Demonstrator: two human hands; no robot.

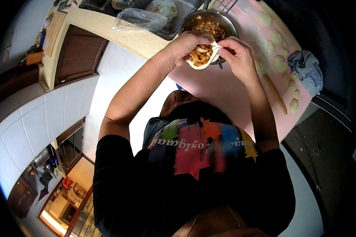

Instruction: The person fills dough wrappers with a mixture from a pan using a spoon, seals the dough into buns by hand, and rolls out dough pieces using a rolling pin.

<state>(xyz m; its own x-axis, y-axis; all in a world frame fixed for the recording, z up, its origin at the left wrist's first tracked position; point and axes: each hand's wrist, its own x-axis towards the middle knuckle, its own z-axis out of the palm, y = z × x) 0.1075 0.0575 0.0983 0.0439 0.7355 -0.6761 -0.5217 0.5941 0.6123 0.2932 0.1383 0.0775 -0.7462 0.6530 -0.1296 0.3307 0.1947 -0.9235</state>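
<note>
A round dough wrapper [197,67] heaped with chopped brown filling [201,56] is held up over the near side of a metal pan [232,28]. My left hand [188,44] supports the wrapper from the left, its thumb along the upper edge. At the wrapper's right edge, my right hand [238,55] pinches a gathered fold of dough. More of the filling lies in the pan behind, where a utensil end [220,64] shows below the rim. The underside of the wrapper is hidden.
On the pink mat [225,87] at right lie several pale dough pieces [279,63], a rolling pin [275,94] and a bluish-grey cloth [306,71]. A plastic bag [140,19] sits on a black rack [186,15] left of the pan.
</note>
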